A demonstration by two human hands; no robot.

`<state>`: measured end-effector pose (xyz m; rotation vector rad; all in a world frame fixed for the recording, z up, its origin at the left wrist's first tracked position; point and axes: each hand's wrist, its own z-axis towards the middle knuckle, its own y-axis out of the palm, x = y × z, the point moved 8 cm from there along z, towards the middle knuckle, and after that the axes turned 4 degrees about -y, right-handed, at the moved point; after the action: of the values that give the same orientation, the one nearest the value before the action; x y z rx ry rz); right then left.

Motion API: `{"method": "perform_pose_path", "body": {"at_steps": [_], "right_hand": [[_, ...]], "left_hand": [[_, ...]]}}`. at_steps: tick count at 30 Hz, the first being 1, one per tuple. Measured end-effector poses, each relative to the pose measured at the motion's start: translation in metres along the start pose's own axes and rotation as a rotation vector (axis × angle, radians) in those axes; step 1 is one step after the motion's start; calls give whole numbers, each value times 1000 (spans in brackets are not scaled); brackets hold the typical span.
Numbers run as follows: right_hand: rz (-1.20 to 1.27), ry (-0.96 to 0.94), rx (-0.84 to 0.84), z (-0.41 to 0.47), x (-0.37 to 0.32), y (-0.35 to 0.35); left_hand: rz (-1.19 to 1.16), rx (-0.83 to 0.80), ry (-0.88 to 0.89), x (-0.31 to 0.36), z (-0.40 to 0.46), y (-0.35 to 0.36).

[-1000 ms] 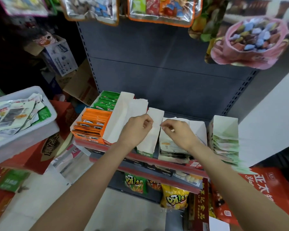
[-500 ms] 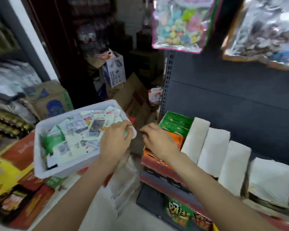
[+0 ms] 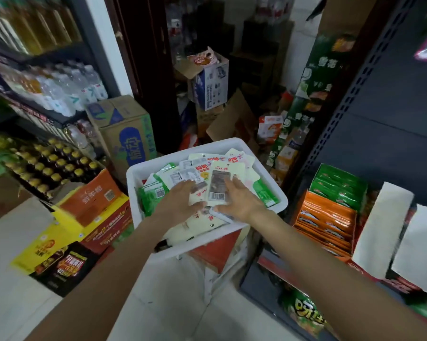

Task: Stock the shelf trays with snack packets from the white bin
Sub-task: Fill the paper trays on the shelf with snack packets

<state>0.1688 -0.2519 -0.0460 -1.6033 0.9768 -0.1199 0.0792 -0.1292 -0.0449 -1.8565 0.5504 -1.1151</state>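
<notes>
White plastic marks the landmark: the white bin point(image 3: 276, 205) sits propped on a red carton point(image 3: 217, 252), and everything else is placed from it. Inside it lies a loose heap of snack packets point(image 3: 180, 177), cream, white and green, overlapping at all angles.

Both hands are down in the bin. The left hand point(image 3: 183, 200) lies over the near-middle of the heap, fingers spread and fairly straight. Whether it has pinched anything I cannot tell, since the frame is blurred there. The right hand point(image 3: 239, 200) is beside it toward the shelf side, thumb and fingers closing on a cream packet with a barcode point(image 3: 218, 185) that stands up off the pile.

To the right of the bin wait the shelf trays: the orange tray point(image 3: 325, 222) nearest, the green tray point(image 3: 340, 188) behind it, and white paper-lined trays point(image 3: 382, 230) farther right.

Risks, as I judge them: the packets look slick and stacked, so lifting one could drag neighbours over the bin's low near rim onto the floor. The bin looks to overhang its carton, so a downward push from either hand near that rim might tip it. Mixed colours also invite sorting a packet into the wrong tray.
</notes>
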Motion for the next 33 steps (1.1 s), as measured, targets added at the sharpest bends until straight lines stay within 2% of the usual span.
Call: {"method": "perform_pose_path", "body": {"at_steps": [4,6,11,16,18,20,22,23,25,28,30,32,33], "right_hand": [[-321,-32,19,6,-10,-2],[-368,-84,46,3,-16,-6],[-106,-58,139,-2,3,-19],[243,43,232,-17,13,-31],[386,87,299,-25,16,-38],[448,117,358,-33,19,-45],[418,126,421,-39,24,-55],[380,120,448,-42,26,-60],[348,89,496,-47,31,-71],[480,132,592,-58,50,-82],[648,192,669,-69,66,-86],[845,232,723,-83,77,-89],[922,237,733,-90,78,-91]], "left_hand": [[-1,5,2,-12,10,-2],[81,34,34,-13,13,-6],[155,123,12,-12,27,-18],[184,30,-40,-9,42,-14],[329,90,-10,1,40,-18],[572,108,78,17,31,-14],[701,116,159,31,25,-8],[687,149,161,36,25,-12],[590,226,131,45,28,-28],[310,325,70,60,27,-52],[-61,363,48,64,24,-60],[-412,298,-30,64,26,-49],[-506,251,-56,67,28,-38]]}}
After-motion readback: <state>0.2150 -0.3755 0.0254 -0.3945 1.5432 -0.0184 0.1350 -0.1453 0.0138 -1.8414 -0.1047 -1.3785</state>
